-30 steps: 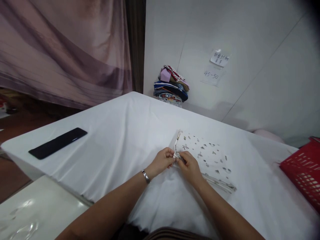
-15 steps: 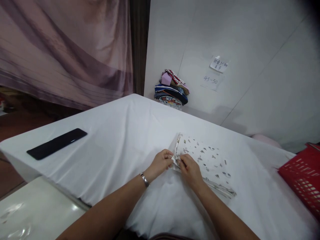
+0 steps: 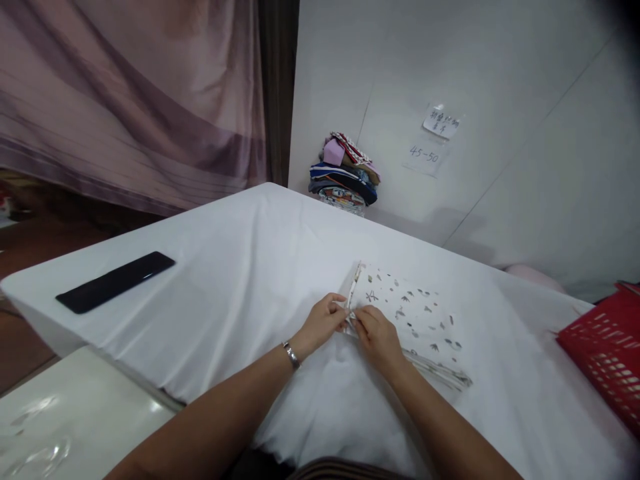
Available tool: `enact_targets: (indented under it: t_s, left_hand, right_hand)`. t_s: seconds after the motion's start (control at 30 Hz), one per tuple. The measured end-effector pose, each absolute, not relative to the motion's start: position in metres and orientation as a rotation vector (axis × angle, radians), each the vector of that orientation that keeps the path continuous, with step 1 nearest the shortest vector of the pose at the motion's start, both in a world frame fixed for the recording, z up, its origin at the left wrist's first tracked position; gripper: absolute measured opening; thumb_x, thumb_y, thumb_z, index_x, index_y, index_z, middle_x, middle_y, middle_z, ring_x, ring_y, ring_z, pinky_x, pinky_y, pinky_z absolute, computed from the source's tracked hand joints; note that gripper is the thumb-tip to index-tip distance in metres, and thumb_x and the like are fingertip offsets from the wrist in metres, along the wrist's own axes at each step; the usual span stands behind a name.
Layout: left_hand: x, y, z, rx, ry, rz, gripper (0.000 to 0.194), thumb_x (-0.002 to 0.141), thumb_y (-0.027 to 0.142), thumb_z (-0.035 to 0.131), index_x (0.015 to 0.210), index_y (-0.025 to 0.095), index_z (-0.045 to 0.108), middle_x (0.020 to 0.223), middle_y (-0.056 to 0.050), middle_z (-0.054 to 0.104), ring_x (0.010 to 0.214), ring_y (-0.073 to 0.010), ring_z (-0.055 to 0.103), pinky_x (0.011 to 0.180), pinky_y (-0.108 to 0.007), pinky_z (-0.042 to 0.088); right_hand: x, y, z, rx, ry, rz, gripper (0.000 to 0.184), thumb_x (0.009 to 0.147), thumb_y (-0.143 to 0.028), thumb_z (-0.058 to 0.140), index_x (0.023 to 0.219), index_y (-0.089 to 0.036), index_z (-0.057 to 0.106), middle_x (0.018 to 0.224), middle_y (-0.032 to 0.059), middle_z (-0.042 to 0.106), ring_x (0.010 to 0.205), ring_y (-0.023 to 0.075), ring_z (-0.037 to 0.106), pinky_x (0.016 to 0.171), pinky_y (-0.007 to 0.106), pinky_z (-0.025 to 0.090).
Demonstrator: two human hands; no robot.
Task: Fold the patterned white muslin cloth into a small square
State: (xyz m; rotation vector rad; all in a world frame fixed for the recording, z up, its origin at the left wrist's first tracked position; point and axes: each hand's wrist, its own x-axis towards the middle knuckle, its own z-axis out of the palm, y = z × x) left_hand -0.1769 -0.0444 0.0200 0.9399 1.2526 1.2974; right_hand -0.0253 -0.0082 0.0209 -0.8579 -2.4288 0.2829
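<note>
A folded white cloth (image 3: 400,310) with small leaf and shell-like prints lies on the white-covered table, its layers stacked along the near edge. At its near left corner my left hand (image 3: 323,321) pinches the edge of the fabric between thumb and fingers. Close beside it, my right hand (image 3: 379,333) is closed on the same corner, its fingertips gathering a bit of the cloth. The fingertips of both hands almost touch. Exactly how the fabric sits between them is partly hidden. A silver bracelet (image 3: 291,355) circles my left wrist.
Folded clothes and fabrics (image 3: 344,175) are piled at the table's back edge by the wall. A flat black object (image 3: 116,283) lies on the left of the white tablecloth (image 3: 225,267). At the right stands a red plastic basket (image 3: 603,347). A pale glossy surface (image 3: 85,413) adjoins at lower left.
Both hands stay at the cloth's corner. The raised bit of fabric between them now looks smaller and flatter, and the fingers have closed in on it. The view has tilted slightly.
</note>
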Motion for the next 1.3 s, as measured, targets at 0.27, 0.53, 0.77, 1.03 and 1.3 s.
enact_targets:
  t_s: [0.27,0.53,0.77,1.03,1.3]
  left_hand:
    - [-0.176,-0.044,0.021,0.942,1.263,1.267,0.024,0.073,0.016,0.052,0.097,0.016,0.048,0.058,0.006,0.051,0.055,-0.0094,0.055,0.055,-0.021,0.045]
    - [-0.177,-0.042,0.017,1.013,1.232,1.281,0.031,0.071,0.017,0.050,0.101,0.016,0.045,0.055,0.008,0.048,0.052,-0.0085,0.052,0.053,-0.020,0.042]
    - [-0.178,-0.044,0.017,1.049,1.284,1.296,0.036,0.070,0.017,0.051,0.106,0.017,0.047,0.055,0.008,0.048,0.050,-0.0079,0.049,0.052,-0.019,0.040]
    - [-0.184,-0.043,0.013,1.197,1.338,1.256,0.048,0.076,0.028,0.051,0.122,0.018,0.045,0.057,0.006,0.054,0.056,-0.0111,0.052,0.058,-0.022,0.041]
    - [-0.188,-0.042,0.006,1.335,1.645,1.141,0.020,0.074,0.039,0.055,0.077,0.020,0.058,0.064,0.001,0.060,0.058,-0.0131,0.052,0.053,-0.022,0.034]
  right_hand:
    - [-0.022,-0.001,0.021,-0.892,-2.197,0.644,0.023,0.089,-0.026,0.042,0.078,-0.021,0.062,0.073,0.0020,0.058,0.070,0.0145,0.054,0.062,0.026,0.043]
    - [-0.027,-0.011,0.020,-0.895,-2.302,0.452,0.020,0.088,-0.023,0.041,0.093,-0.021,0.061,0.088,0.0061,0.060,0.083,0.0177,0.056,0.073,0.029,0.045]
    - [-0.031,-0.018,0.021,-0.892,-2.465,0.153,0.025,0.081,-0.021,0.050,0.105,-0.019,0.055,0.097,0.0108,0.058,0.090,0.0243,0.053,0.075,0.037,0.046]
    - [-0.033,-0.015,0.016,-0.940,-2.360,0.225,0.021,0.082,-0.017,0.048,0.101,-0.019,0.057,0.093,0.0089,0.059,0.088,0.0219,0.053,0.075,0.034,0.044]
    - [-0.021,0.006,0.037,-0.922,-2.196,0.560,0.011,0.079,-0.018,0.049,0.078,-0.020,0.060,0.073,0.0008,0.054,0.067,0.0143,0.050,0.060,0.025,0.039]
